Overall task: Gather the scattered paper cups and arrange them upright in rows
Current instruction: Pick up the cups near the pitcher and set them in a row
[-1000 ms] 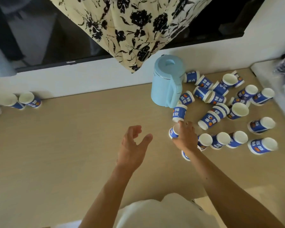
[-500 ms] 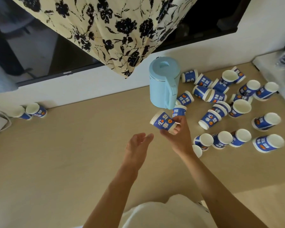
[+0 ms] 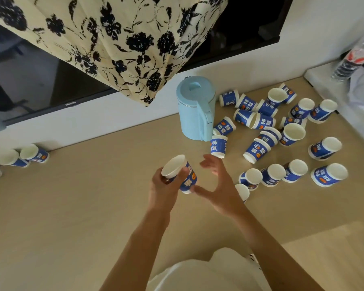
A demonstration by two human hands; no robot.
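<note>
While the paper cup (image 3: 189,180) is gripped in the left hand (image 3: 163,186), with the fingers curled round its wall, it is held tilted above the table (image 3: 82,206), in front of the kettle (image 3: 194,111) in the head view. The right hand (image 3: 218,185) is held just beside the cup, fingers spread wide and holding nothing. Two cups (image 3: 33,153) are stood, apparently upright, far left of the kettle by the wall; the scattered cups (image 3: 290,135) lie to its right. The held cup is best turned mouth-up and set just beside that pair so that a row is extended. A light grip is advised, since thin paper is probably easily crushed.
</note>
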